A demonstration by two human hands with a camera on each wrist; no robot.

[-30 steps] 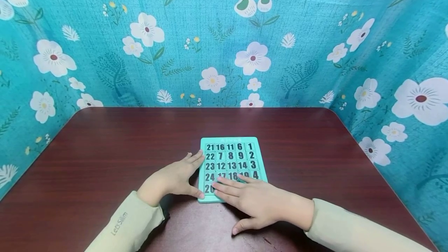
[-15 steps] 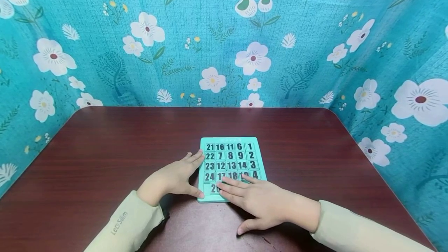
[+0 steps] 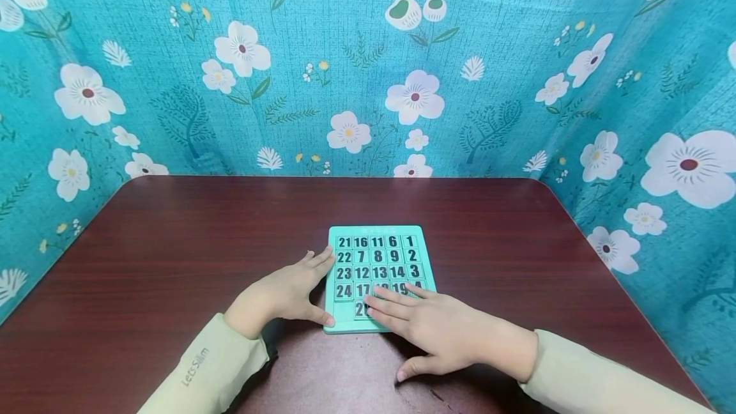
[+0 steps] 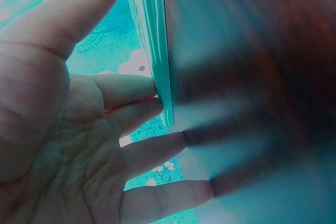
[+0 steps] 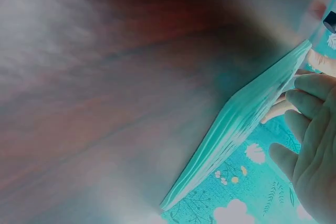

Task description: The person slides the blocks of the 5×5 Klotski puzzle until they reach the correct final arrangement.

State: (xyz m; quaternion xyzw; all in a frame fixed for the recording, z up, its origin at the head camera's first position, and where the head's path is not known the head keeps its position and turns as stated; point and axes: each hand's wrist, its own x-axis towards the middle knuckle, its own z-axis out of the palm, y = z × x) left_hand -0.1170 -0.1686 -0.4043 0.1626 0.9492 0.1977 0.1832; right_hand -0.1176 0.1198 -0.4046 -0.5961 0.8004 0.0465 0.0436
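A mint-green number slide puzzle (image 3: 376, 231) lies flat on the table, its numbered tiles in rows. My left hand (image 3: 290, 289) is spread at its left side, fingertips on the upper left edge and thumb near the lower left corner. Across the lower right of the puzzle reaches my right hand (image 3: 437, 328), fingers straight, a fingertip at the tile 20 (image 3: 360, 309) in the bottom row. A bare slot shows left of that tile. The rest of the bottom row is hidden under the right hand. In the left wrist view, straight fingers touch the puzzle's edge (image 4: 157, 51).
The dark red-brown wooden table (image 3: 201, 229) extends around the puzzle. Behind and beside it hangs a blue curtain (image 3: 310, 30) with white flowers. Light sleeves cover both forearms.
The tile 20 has slid right from the bottom left corner, leaving a bare slot there. My right hand has moved right along with it. The left hand has stayed still.
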